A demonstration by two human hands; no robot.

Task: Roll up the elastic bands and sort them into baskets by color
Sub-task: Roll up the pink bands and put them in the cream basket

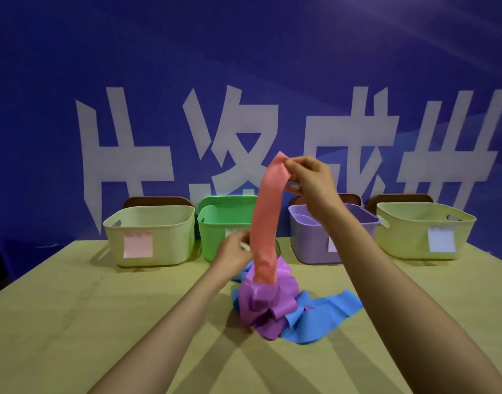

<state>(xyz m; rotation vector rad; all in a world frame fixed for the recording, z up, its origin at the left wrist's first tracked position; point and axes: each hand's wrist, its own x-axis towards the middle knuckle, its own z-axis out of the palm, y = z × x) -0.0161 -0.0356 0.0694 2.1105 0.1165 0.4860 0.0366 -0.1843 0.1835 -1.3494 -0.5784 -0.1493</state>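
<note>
Bare forearms (184, 311) (both slender), left hand (235, 252), right hand (312, 180)

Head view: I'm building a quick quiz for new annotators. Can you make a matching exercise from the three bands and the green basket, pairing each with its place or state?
Things:
1. pink band
2. purple band
3. blue band
4. green basket

Places or states:
a. second from the left at the back
b. crumpled in a heap
c. hangs from the right hand
d. lies flat, stretching right from under the heap

Pairs: 1-c, 2-b, 3-d, 4-a
</note>
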